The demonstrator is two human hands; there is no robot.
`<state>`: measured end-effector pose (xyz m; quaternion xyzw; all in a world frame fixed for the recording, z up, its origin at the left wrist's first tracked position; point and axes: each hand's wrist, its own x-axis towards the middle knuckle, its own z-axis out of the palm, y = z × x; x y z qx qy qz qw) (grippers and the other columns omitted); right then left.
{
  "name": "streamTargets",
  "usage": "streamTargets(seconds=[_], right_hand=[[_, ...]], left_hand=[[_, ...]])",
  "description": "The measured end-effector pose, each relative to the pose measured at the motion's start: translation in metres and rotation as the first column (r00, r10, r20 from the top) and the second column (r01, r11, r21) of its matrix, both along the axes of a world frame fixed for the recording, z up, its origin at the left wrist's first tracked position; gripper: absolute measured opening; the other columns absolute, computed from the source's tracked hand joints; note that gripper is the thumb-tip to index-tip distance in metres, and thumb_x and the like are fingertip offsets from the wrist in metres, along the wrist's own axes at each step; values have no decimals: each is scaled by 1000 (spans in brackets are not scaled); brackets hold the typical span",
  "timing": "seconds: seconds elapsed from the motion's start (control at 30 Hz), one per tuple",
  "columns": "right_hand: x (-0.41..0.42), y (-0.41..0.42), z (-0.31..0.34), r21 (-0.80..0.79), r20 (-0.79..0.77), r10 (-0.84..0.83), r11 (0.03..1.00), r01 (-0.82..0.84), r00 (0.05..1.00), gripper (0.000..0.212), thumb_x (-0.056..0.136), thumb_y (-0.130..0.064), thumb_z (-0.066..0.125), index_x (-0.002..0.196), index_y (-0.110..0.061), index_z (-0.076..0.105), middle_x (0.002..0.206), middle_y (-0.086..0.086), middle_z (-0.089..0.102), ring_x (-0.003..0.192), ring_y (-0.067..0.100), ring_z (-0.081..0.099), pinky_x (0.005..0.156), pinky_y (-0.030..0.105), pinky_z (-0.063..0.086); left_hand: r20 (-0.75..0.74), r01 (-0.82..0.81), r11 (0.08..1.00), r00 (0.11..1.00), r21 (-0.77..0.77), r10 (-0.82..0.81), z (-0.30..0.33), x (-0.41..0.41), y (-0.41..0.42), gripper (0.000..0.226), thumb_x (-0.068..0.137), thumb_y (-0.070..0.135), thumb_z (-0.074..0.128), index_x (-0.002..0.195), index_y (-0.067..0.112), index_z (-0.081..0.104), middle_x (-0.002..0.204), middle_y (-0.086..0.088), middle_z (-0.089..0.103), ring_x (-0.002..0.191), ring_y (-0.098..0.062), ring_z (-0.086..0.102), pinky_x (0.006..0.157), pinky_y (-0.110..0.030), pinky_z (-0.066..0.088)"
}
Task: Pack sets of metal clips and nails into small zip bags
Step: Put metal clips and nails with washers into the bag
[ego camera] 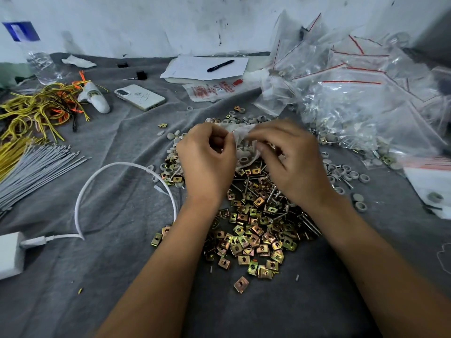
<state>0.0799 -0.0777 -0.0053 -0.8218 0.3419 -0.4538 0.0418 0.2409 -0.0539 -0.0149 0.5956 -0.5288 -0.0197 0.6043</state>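
A small clear zip bag (241, 140) with pale parts inside hangs between both hands above the middle of the cloth. My left hand (207, 157) pinches its top edge at the left. My right hand (290, 157) pinches the same edge at the right. Below the hands lies a heap of brass-coloured metal clips (253, 237) mixed with screws (310, 225). Grey plastic rings (346, 176) lie scattered to the right and behind the bag.
A large pile of filled zip bags (361, 98) fills the back right. A phone (139, 97), papers with a pen (220, 65), a water bottle (36, 57), yellow ties (31, 111), grey ties (36, 167) and a white charger cable (97, 176) lie left and behind.
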Motion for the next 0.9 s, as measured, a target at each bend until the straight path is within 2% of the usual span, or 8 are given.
streamTargets(seconds=[0.13, 0.3, 0.37, 0.47, 0.53, 0.63, 0.7, 0.9], right_hand=[[-7, -4, 1, 69, 37, -117, 991, 115, 992, 13, 95, -11, 69, 107, -9, 72, 100, 2, 72, 92, 15, 66, 83, 30, 55], [-9, -11, -6, 236, -455, -182, 919, 316, 871, 28, 92, -45, 70, 112, -25, 70, 107, 1, 62, 111, 25, 53, 90, 39, 47], [-8, -12, -8, 237, -519, -195, 903, 359, 832, 33, 92, -51, 68, 115, -28, 68, 106, 0, 57, 114, 27, 52, 90, 40, 47], [-7, -14, -8, 239, -517, -191, 904, 355, 835, 26, 93, -46, 68, 107, -24, 69, 96, -3, 56, 94, 18, 51, 77, 32, 41], [-9, -14, -7, 276, -506, -172, 896, 348, 845, 17, 94, -40, 70, 98, -23, 71, 87, -9, 58, 79, 10, 48, 73, 27, 36], [-12, -11, -5, 357, -455, -120, 883, 304, 883, 9, 91, -32, 75, 89, -26, 70, 71, -29, 40, 56, -10, 48, 59, 18, 34], [-13, -9, -5, 383, -413, -100, 882, 273, 905, 11, 90, -30, 77, 85, -27, 68, 70, -30, 41, 55, -17, 51, 57, 14, 38], [-11, -5, 2, 219, 55, -101, 972, 87, 993, 14, 84, -17, 83, 89, -14, 70, 81, -8, 66, 71, 3, 61, 63, 16, 50]], left_hand=[[-62, -40, 999, 997, 27, 42, -1, 1, -1, 9, 85, 16, 76, 76, 16, 73, 68, 6, 68, 62, -10, 65, 62, -39, 58], [-127, -76, 997, 989, 34, 79, 0, 1, -2, 14, 85, 15, 76, 75, 23, 71, 66, 11, 67, 61, -7, 65, 62, -35, 57], [-135, -76, 996, 987, 48, 82, 1, 2, -2, 16, 85, 15, 77, 75, 25, 70, 66, 13, 67, 61, -6, 65, 61, -33, 57], [-128, -68, 996, 989, 57, 75, 1, 1, -1, 18, 86, 16, 77, 74, 27, 69, 65, 14, 66, 61, -5, 64, 60, -30, 57], [-128, -61, 996, 989, 64, 68, 1, 1, -1, 19, 87, 16, 77, 75, 28, 69, 65, 15, 66, 62, -5, 65, 60, -27, 56], [-131, -56, 996, 989, 70, 64, 1, 0, -1, 19, 87, 17, 78, 75, 28, 69, 65, 17, 65, 63, -3, 65, 58, -22, 54], [-133, -52, 996, 989, 69, 61, 2, -1, -1, 20, 87, 17, 78, 75, 29, 68, 65, 17, 64, 62, -1, 64, 57, -18, 52], [-113, 5, 997, 994, 83, 5, 0, -2, -1, 15, 88, 16, 78, 76, 21, 71, 67, 9, 68, 60, -7, 65, 58, -29, 56]])
